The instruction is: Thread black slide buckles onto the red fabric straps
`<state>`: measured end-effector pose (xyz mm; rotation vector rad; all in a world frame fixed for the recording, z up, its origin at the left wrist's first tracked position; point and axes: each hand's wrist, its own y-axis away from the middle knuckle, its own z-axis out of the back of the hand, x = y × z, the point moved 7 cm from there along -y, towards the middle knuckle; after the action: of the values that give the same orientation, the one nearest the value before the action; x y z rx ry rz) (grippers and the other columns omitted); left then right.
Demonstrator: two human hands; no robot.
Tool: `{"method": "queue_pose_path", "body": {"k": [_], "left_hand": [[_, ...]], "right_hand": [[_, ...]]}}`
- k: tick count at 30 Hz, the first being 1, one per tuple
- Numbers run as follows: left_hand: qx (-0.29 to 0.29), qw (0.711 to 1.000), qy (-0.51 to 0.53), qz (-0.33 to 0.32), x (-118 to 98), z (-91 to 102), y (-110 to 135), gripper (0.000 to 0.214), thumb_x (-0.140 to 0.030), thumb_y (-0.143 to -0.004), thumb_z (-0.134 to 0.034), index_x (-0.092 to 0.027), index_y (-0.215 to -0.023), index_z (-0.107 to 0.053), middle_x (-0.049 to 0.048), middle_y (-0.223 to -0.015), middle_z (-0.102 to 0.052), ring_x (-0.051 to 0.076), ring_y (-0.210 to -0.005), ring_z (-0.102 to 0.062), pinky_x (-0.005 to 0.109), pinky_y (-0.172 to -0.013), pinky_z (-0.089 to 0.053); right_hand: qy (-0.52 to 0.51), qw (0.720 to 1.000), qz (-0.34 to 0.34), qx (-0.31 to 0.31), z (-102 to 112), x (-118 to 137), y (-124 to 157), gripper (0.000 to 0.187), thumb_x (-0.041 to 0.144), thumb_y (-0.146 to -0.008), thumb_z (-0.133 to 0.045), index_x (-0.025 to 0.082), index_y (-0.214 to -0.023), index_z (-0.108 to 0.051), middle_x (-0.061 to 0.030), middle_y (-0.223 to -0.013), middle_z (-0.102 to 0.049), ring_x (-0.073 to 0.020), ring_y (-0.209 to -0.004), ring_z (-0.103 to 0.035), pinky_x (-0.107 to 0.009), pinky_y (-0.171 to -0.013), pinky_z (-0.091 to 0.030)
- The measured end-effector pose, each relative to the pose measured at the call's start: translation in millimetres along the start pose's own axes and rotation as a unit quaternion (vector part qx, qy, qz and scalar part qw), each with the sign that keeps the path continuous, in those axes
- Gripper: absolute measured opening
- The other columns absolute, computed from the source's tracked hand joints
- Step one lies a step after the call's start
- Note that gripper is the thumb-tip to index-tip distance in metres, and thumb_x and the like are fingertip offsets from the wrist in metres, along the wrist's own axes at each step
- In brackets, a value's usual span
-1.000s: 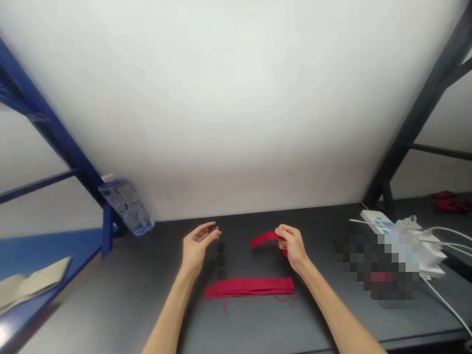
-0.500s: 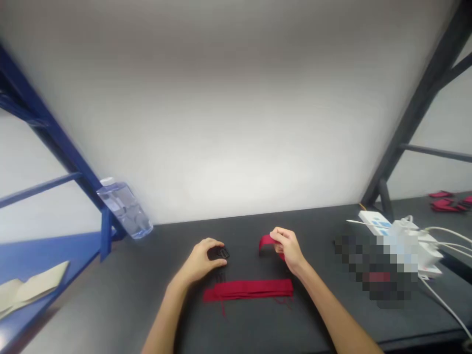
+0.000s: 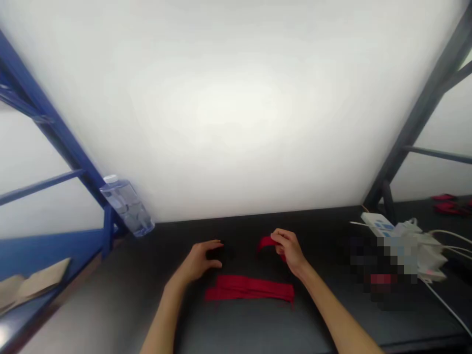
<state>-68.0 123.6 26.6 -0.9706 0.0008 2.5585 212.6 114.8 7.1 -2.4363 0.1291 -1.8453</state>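
On the left, my left hand curves its thumb and fingers around the sides of a small black buckle. The buckle showed more clearly a moment ago; now it almost vanishes against the dark tabletop. My right hand pinches a short red webbing strap between thumb and fingers. One end of the strap sticks out toward the left hand and bends downward, while another part hangs below the fingers. Just in front of both hands lies a flat stack of red straps, with loose threads at its edges.
A clear bottle with a white cap leans by the blue frame on the left. Beige folded material lies beyond. At right are a white power strip, plugs, cables and a blurred-out patch. More red pieces lie farther right.
The picture has become darker over the table and brighter on the wall, and the view has shifted slightly. Both hands keep nearly the same pose; the strap stays in the right hand.
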Motion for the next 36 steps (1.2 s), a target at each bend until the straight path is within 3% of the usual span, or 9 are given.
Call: {"method": "queue_pose_path", "body": {"k": [8,17,22,25,29,30,33,36], "left_hand": [[-0.073,0.997,-0.001,-0.03,-7.5,3.9,-3.5,0.033,-0.034,-0.072,-0.074,-0.027,-0.104,-0.075,0.0067,-0.118,-0.069,0.031,-0.113,-0.061,0.043,-0.102,-0.044],[-0.087,0.988,-0.087,-0.097,-32.1,-23.5,-6.9,0.016,-0.031,-0.082,-0.066,-0.028,-0.093,-0.078,0.0084,-0.105,-0.064,0.027,-0.104,-0.056,0.042,-0.093,-0.046],[-0.1,0.986,-0.097,-0.096,-33.2,-16.8,-6.8,0.013,-0.028,-0.083,-0.065,-0.026,-0.084,-0.078,0.0089,-0.103,-0.066,0.028,-0.104,-0.056,0.043,-0.094,-0.045],[-0.115,0.987,-0.06,-0.096,-45.5,-10.6,-3.3,0.016,-0.031,-0.081,-0.068,-0.027,-0.095,-0.076,0.0073,-0.108,-0.067,0.027,-0.108,-0.056,0.043,-0.098,-0.044],[-0.081,0.991,0.018,-0.107,-74.9,-13.2,9.5,0.064,-0.034,-0.069,-0.08,-0.03,-0.129,-0.058,0.0062,-0.134,-0.056,0.028,-0.125,-0.048,0.043,-0.108,-0.037],[-0.066,0.992,0.04,-0.105,-80.8,-14.6,13.6,0.068,-0.035,-0.069,-0.08,-0.029,-0.132,-0.056,0.0063,-0.134,-0.057,0.028,-0.124,-0.05,0.042,-0.107,-0.039],[-0.023,0.992,0.098,-0.074,-86.7,-17.4,24.4,0.049,-0.036,-0.078,-0.072,-0.025,-0.125,-0.062,0.0058,-0.114,-0.069,0.023,-0.101,-0.063,0.035,-0.092,-0.049],[-0.024,0.995,0.075,-0.055,-81.5,-12.0,32.0,0.034,-0.036,-0.08,-0.069,-0.022,-0.111,-0.071,0.0045,-0.095,-0.072,0.02,-0.084,-0.065,0.029,-0.078,-0.05]], "right_hand": [[0.002,1.0,0.004,0.008,-2.9,0.8,0.5,0.032,0.034,-0.076,-0.064,0.019,-0.056,-0.044,0.0088,-0.048,-0.029,-0.0057,-0.042,-0.021,-0.022,-0.042,-0.013],[-0.004,1.0,0.001,0.019,-4.8,2.7,1.3,0.03,0.034,-0.075,-0.066,0.018,-0.058,-0.047,0.009,-0.049,-0.03,-0.0052,-0.043,-0.02,-0.022,-0.043,-0.012],[-0.011,0.999,0.0,0.037,-6.7,1.7,1.9,0.03,0.034,-0.076,-0.066,0.018,-0.059,-0.047,0.0089,-0.051,-0.029,-0.0052,-0.044,-0.02,-0.022,-0.043,-0.012],[-0.015,0.998,-0.005,0.057,-15.6,2.1,6.5,0.029,0.035,-0.075,-0.067,0.018,-0.061,-0.048,0.0087,-0.052,-0.031,-0.0051,-0.044,-0.021,-0.022,-0.043,-0.012],[0.003,0.993,-0.004,0.121,-45.4,15.6,22.5,0.029,0.037,-0.077,-0.067,0.018,-0.063,-0.051,0.008,-0.052,-0.035,-0.0055,-0.044,-0.027,-0.021,-0.044,-0.02],[0.018,0.991,0.005,0.135,-52.9,21.8,27.3,0.027,0.037,-0.078,-0.066,0.017,-0.064,-0.053,0.0073,-0.052,-0.038,-0.0059,-0.045,-0.031,-0.021,-0.044,-0.022],[0.093,0.981,0.022,0.166,-66.9,36.7,39.5,0.025,0.037,-0.081,-0.065,0.017,-0.068,-0.059,0.0057,-0.052,-0.047,-0.0073,-0.045,-0.039,-0.021,-0.045,-0.028],[0.166,0.971,0.001,0.173,-60.1,36.2,45.2,0.018,0.034,-0.077,-0.069,0.016,-0.078,-0.064,0.0044,-0.054,-0.055,-0.0078,-0.045,-0.043,-0.02,-0.044,-0.032]]}}
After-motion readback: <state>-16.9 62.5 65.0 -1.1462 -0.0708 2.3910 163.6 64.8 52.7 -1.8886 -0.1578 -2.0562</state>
